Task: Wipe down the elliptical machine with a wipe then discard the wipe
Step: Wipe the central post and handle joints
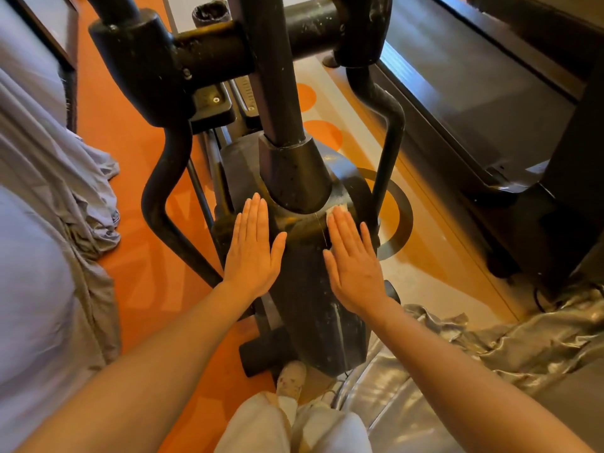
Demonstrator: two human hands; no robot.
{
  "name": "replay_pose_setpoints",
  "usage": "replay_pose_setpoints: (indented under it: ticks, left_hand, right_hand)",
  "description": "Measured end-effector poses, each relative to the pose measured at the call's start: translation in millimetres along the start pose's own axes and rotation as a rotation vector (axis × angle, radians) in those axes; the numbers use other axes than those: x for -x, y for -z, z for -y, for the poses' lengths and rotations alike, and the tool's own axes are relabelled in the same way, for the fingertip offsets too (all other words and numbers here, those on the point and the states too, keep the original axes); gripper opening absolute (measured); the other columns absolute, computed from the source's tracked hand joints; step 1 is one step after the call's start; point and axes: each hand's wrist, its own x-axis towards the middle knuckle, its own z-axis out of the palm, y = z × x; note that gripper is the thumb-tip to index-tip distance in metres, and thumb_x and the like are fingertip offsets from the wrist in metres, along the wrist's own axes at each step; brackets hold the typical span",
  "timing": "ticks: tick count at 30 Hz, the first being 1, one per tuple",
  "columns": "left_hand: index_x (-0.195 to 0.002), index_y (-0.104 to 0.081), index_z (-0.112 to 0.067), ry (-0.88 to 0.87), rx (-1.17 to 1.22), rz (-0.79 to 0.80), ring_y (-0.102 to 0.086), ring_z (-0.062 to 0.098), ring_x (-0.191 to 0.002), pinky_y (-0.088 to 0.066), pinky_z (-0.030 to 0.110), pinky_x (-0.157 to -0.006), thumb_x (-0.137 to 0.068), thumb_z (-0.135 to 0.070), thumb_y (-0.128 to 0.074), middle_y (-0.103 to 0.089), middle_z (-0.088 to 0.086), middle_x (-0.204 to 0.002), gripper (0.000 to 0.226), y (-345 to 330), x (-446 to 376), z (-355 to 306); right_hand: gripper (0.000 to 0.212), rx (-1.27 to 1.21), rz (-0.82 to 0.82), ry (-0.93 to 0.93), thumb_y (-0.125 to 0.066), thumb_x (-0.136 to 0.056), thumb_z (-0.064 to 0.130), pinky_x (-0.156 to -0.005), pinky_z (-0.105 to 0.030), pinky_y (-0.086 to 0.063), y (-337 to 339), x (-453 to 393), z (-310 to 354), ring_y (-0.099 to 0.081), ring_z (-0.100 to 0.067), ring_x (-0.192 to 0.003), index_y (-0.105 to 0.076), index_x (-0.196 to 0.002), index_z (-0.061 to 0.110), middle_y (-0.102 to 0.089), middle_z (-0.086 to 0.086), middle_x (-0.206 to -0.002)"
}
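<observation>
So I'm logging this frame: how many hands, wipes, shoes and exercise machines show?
Hands: 2, left hand and right hand, both flat
Wipes: 1, wipe under the right fingertips
Shoes: 1, shoe
Machines: 2, elliptical and treadmill
Total: 6

Elliptical machine (304, 289): one, black. Hands: two, the left hand (251, 253) and the right hand (354, 266), both flat on the housing. Wipe (338, 210): one, white, showing at the right fingertips. Swing arms: two, left (163, 191) and right (389, 152). Shoe (291, 377): one. Treadmill (490, 109): one.
</observation>
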Motion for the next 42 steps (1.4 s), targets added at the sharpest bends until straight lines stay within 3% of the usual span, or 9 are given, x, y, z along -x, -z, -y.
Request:
replay_pose_setpoints:
  ticks: [6,9,13,19,27,30,33,38,42]
  left_hand:
    - [-0.155,-0.001,-0.006,-0.024,0.027,-0.1,0.003,0.02,-0.153,-0.006,0.042,-0.125,-0.103,-0.049,-0.013,-0.003,0.012,-0.165,0.068,-11.8,2.7,1.3]
    - [-0.156,-0.011,-0.004,-0.1,-0.007,-0.148,-0.003,0.023,-0.153,-0.007,0.042,-0.124,-0.105,-0.048,-0.013,-0.01,0.014,-0.164,0.068,-16.8,1.3,7.8]
    - [-0.153,-0.022,0.0,-0.223,0.004,-0.235,-0.014,0.028,-0.151,-0.006,0.04,-0.125,-0.106,-0.044,-0.015,-0.021,0.017,-0.161,0.065,-24.7,-4.8,17.6]
    - [-0.151,-0.025,-0.001,-0.394,0.038,-0.34,-0.02,0.029,-0.149,-0.009,0.042,-0.124,-0.106,-0.04,-0.021,-0.028,0.018,-0.158,0.06,-32.4,-12.6,32.0]
    - [-0.147,-0.035,0.003,-0.418,0.116,-0.44,-0.03,0.032,-0.146,-0.019,0.049,-0.122,-0.105,-0.037,-0.025,-0.035,0.019,-0.155,0.059,-42.6,-15.2,34.2]
    - [-0.146,-0.038,0.004,-0.432,0.133,-0.476,-0.031,0.033,-0.145,-0.021,0.05,-0.121,-0.104,-0.034,-0.028,-0.037,0.02,-0.153,0.057,-44.4,-15.6,33.9]
    - [-0.147,-0.035,0.002,-0.453,0.151,-0.497,-0.032,0.033,-0.145,-0.021,0.05,-0.121,-0.104,-0.034,-0.029,-0.037,0.02,-0.153,0.057,-45.3,-16.7,34.7]
    - [-0.149,-0.031,-0.003,-0.509,0.151,-0.526,-0.03,0.033,-0.146,-0.02,0.049,-0.121,-0.104,-0.036,-0.029,-0.037,0.017,-0.154,0.055,-47.7,-19.0,38.2]
    - [-0.149,-0.031,-0.006,-0.555,0.126,-0.55,-0.028,0.031,-0.147,-0.019,0.048,-0.121,-0.104,-0.036,-0.031,-0.036,0.013,-0.154,0.055,-48.3,-20.3,41.5]
  right_hand:
    - [0.056,0.086,0.064,0.281,-0.031,-0.106,0.035,-0.123,-0.043,-0.005,-12.4,8.7,9.0,-0.003,-0.015,-0.151,-0.017,-0.156,0.015,-0.009,0.0,-0.164]
    - [0.05,0.079,-0.049,0.185,-0.031,-0.106,0.032,-0.121,-0.048,-0.013,-8.3,3.3,5.6,-0.012,-0.014,-0.15,-0.028,-0.153,0.015,-0.02,0.0,-0.162]
    - [0.048,0.047,-0.16,0.162,-0.03,-0.106,0.033,-0.12,-0.042,-0.015,-12.4,-7.2,10.5,-0.021,-0.017,-0.148,-0.042,-0.147,0.01,-0.034,-0.004,-0.156]
    - [0.052,-0.128,-0.196,0.162,-0.039,-0.103,0.028,-0.123,-0.037,-0.01,-27.9,-14.6,12.2,-0.015,-0.022,-0.15,-0.034,-0.149,0.003,-0.025,-0.009,-0.159]
    - [0.064,0.05,-0.203,0.226,-0.025,-0.103,0.046,-0.122,-0.044,-0.014,-41.6,-17.6,29.1,-0.013,-0.025,-0.15,-0.028,-0.151,0.003,-0.021,-0.011,-0.16]
    - [0.063,0.099,-0.268,0.076,-0.018,-0.104,0.048,-0.122,-0.047,-0.009,-46.3,-16.1,20.0,-0.011,-0.023,-0.151,-0.021,-0.153,0.009,-0.016,-0.007,-0.162]
    - [0.069,-0.02,-0.322,-0.062,-0.017,-0.102,0.051,-0.122,-0.047,0.0,-60.9,-9.1,35.8,-0.005,-0.029,-0.151,-0.014,-0.154,0.004,-0.008,-0.012,-0.163]
    - [0.065,0.093,-0.269,0.164,-0.014,-0.103,0.051,-0.122,-0.043,0.001,-76.1,3.7,31.5,-0.006,-0.023,-0.151,0.0,-0.157,0.017,-0.001,-0.001,-0.165]
    - [0.065,0.109,-0.334,0.027,-0.013,-0.103,0.052,-0.122,-0.046,-0.001,-65.1,-2.2,19.7,-0.007,-0.022,-0.151,-0.004,-0.156,0.016,-0.006,-0.002,-0.164]
